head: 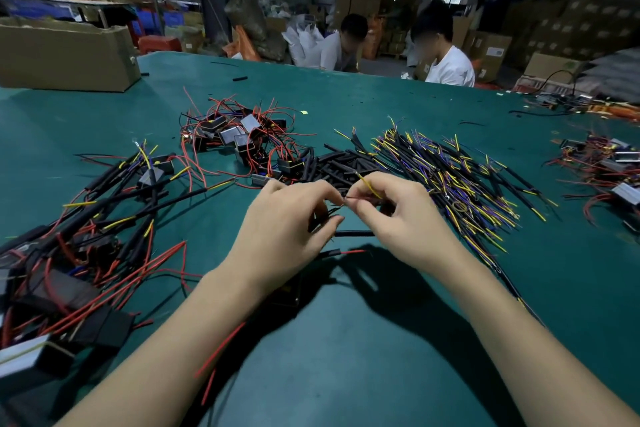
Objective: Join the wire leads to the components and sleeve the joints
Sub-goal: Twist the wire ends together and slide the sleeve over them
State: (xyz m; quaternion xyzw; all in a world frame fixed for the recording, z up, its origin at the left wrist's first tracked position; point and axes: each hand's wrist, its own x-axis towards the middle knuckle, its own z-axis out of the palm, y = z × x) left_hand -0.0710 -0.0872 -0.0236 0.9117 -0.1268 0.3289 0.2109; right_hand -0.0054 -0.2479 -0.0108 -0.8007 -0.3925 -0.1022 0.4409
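Your left hand [287,218] and right hand [398,215] pinch the yellow lead [367,184] and a bare wire end tip-to-tip between them above the table [346,357], joint axis running left-right, equally near both.

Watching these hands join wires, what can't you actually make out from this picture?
- Head view: the joint itself, too small, pinched between left hand and right hand.
- The component under the left hand, hidden by hand and shadow.
- Left pile, cut off by the frame edge.
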